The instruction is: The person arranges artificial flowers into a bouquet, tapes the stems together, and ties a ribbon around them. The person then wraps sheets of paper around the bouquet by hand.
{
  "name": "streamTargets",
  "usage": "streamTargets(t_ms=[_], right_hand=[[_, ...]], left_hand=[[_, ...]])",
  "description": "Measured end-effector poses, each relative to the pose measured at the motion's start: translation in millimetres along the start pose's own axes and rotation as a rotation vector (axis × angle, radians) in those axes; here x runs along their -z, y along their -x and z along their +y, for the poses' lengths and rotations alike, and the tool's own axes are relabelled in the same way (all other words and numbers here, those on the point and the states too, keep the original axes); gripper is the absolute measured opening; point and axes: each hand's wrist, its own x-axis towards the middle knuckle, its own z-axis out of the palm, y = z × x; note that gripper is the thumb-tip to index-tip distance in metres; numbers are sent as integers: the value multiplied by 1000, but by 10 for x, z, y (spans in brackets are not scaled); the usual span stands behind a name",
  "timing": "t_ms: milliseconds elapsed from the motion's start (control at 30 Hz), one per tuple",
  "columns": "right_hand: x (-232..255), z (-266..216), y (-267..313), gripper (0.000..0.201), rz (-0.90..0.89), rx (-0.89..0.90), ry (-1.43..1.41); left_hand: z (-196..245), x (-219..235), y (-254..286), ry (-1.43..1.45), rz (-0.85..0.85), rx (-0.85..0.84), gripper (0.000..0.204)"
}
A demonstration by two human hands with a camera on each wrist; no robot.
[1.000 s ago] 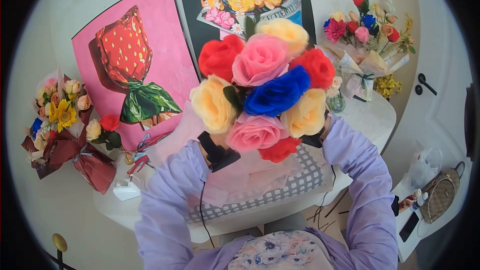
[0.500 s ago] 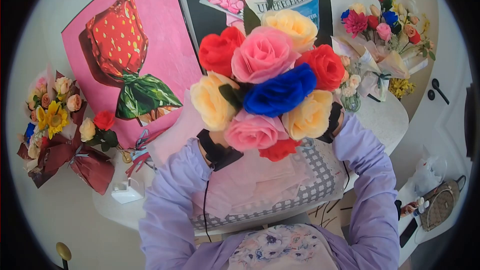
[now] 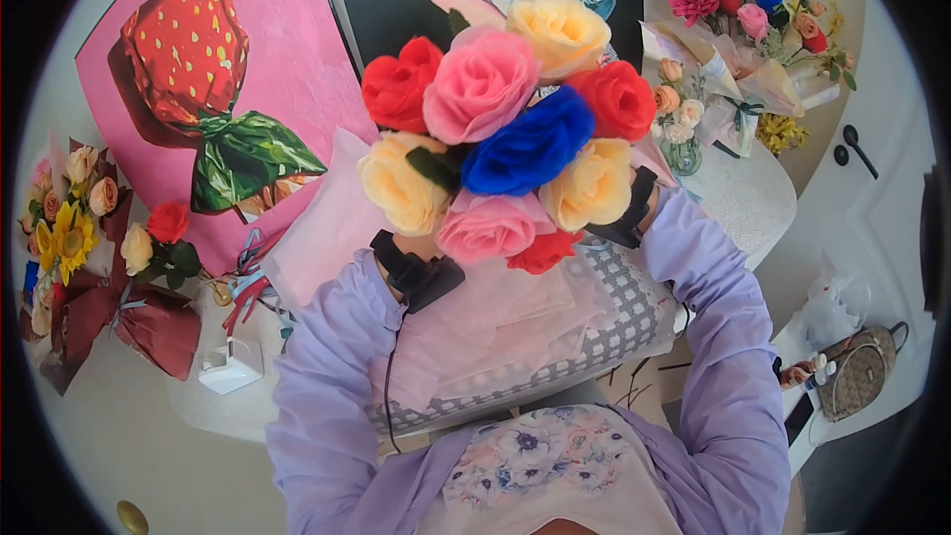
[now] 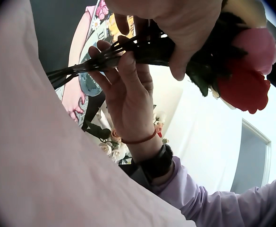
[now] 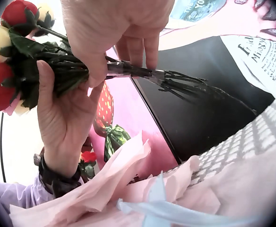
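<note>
A bouquet of artificial roses (image 3: 525, 144) in red, pink, cream and blue is held up over the table, blossoms facing the head camera. Just below the blossoms, my left hand (image 5: 64, 118) grips the dark stems, its thumb along them. Farther down, my right hand (image 4: 128, 104), with a red cord at the wrist, pinches the bundle between thumb and fingers. Shiny bands circle the stems (image 5: 123, 69) by the right fingers. From above, the blossoms hide most of both hands.
Pale pink wrapping sheets (image 3: 485, 322) lie on a grey-and-white patterned cloth (image 3: 644, 322). A maroon-wrapped bouquet (image 3: 154, 322) stands left, a paper-wrapped one (image 3: 743, 69) at the back right. Two pictures lean behind, one of a strawberry-patterned candy (image 3: 188, 50). A white box (image 3: 231, 367) sits at the left edge.
The view has tilted and shifted, so the pictures sit higher in the frame. The rose bouquet appears slightly higher and further left, with both hands still behind it.
</note>
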Motion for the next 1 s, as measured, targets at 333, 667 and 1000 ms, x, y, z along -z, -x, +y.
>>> streamTargets(t_ms=[333,667,1000], right_hand=[[-78,-171,-252,35,-14,-53,94],[-321,-511,-739,40,20,-16,211],[4,-1358,-831,33,378,452,197]], left_hand=[[-262,225,-153,59,139,14,33],[467,86,44,306,-105,-224,39],[465,30,-98,854,-112,-237,39]])
